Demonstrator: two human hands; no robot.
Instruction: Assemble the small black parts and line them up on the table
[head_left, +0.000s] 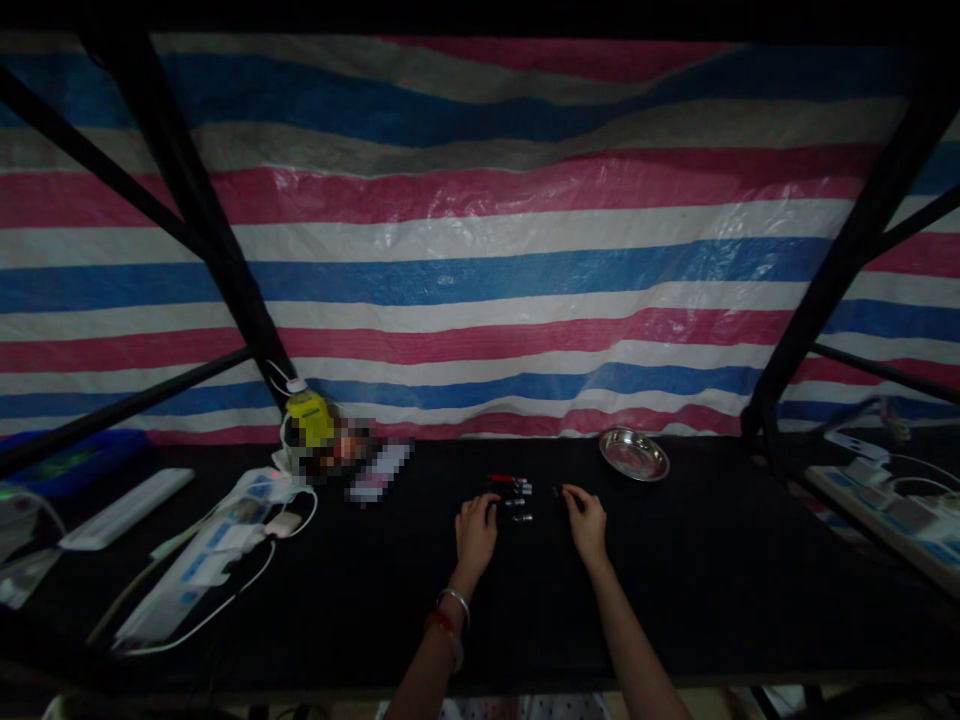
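Observation:
Several slim pens lie side by side on the black tabletop, among them a red pen at the back and dark ones with pale, shiny ends. My left hand is at their left ends, its thumb and forefinger closed on the end of a black pen. Another dark pen lies just in front of it. To the right of the pens, my right hand pinches a small dark piece between thumb and fingertips; its kind is too dim to make out.
Behind my right hand sits a round metal dish. On the left are a white power strip with cables, a yellow-labelled bottle and a blue tray. Black frame posts flank a striped plastic sheet.

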